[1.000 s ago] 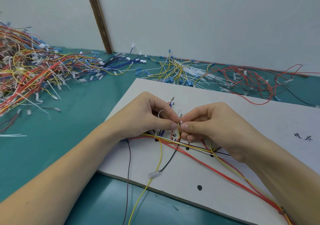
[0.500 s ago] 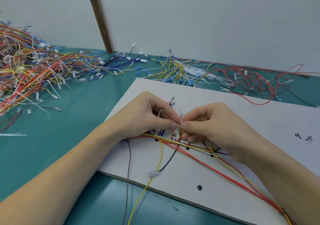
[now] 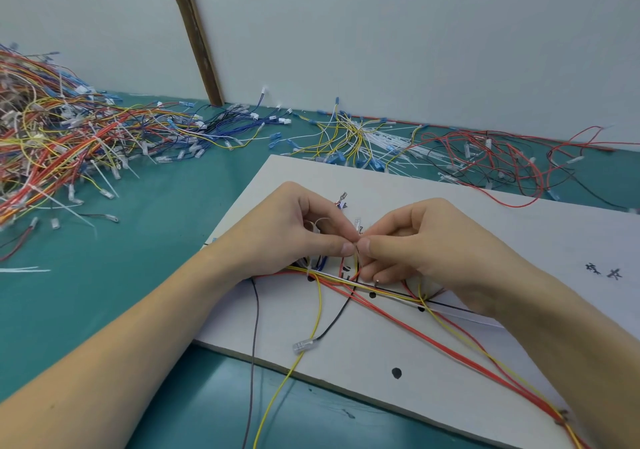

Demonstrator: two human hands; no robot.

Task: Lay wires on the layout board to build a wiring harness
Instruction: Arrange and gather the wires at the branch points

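A thin wire end (image 3: 356, 258) is pinched between the left hand (image 3: 294, 234) and right hand (image 3: 426, 244), thumbs meeting above the layout board (image 3: 485, 227); the wire bundle (image 3: 374, 293) is laid just nearer, running left to right.

Your layout board (image 3: 450, 206) carries only one marking — two handwritten black characters (image 3: 603, 271) near right edge, too small and smeared to read. Black dots on board surface are plain marks, no numbers beside them. No labels, brands or printed text legible elsewhere.
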